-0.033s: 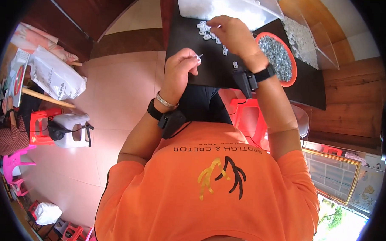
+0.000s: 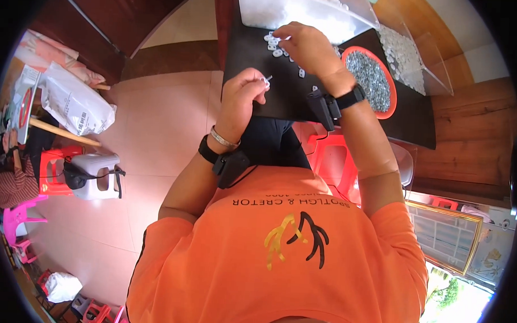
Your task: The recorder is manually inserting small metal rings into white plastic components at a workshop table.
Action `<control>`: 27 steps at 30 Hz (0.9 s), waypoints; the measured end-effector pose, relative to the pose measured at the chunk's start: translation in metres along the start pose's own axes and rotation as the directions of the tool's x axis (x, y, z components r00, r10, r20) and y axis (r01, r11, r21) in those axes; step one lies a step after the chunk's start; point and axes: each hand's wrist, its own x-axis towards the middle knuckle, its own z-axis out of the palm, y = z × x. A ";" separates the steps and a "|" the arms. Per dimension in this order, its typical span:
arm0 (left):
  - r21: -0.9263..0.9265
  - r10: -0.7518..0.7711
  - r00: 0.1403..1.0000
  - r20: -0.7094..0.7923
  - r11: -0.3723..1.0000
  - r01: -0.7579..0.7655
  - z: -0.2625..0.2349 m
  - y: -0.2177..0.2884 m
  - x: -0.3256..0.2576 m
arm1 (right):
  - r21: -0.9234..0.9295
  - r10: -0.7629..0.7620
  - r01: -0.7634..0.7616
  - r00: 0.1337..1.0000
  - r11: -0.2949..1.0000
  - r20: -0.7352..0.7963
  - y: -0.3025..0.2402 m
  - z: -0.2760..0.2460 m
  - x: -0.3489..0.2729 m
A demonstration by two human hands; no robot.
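Note:
My left hand (image 2: 243,92) is closed in a pinch over the table's near left part. Between its thumb and forefinger sits a small white plastic piece (image 2: 266,82) with a thin metal pin sticking out of it. My right hand (image 2: 306,46) reaches to the scattered white two-holed plastic pieces (image 2: 272,43) further back. Its thumb and fingers curl together at the edge of that pile; what lies between the fingertips is too small to make out. A few more loose pieces (image 2: 301,73) lie under and beside this hand on the dark tabletop (image 2: 286,100).
An orange-rimmed bowl (image 2: 368,80) of small metal pins stands right of my right wrist. A translucent white bin (image 2: 303,12) is behind the pile, and a clear tray (image 2: 401,58) of white pieces at the far right. Red stool (image 2: 332,161) below the table. Another person (image 2: 15,184) sits far left.
My right hand and wrist have shifted slightly left, and the wrist device now partly covers a loose white piece. My left hand keeps its pinch, almost unmoved.

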 end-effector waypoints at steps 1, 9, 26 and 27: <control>-0.011 -0.015 1.000 0.006 1.000 0.015 0.000 -0.001 -0.002 | -0.056 -0.042 0.044 0.999 0.997 0.032 -0.003 0.007 0.004; 0.003 -0.045 0.998 0.033 0.999 0.045 0.000 -0.001 -0.004 | -0.185 -0.075 0.098 0.989 0.978 0.127 0.003 0.029 0.010; 0.047 0.033 0.998 0.056 0.998 -0.035 -0.002 0.000 -0.007 | -0.214 0.015 -0.001 0.998 0.977 0.063 0.036 0.011 -0.013; 0.050 0.036 0.998 0.051 0.998 -0.038 -0.001 0.000 -0.007 | -0.211 0.017 -0.006 0.999 0.977 0.047 0.040 0.011 -0.015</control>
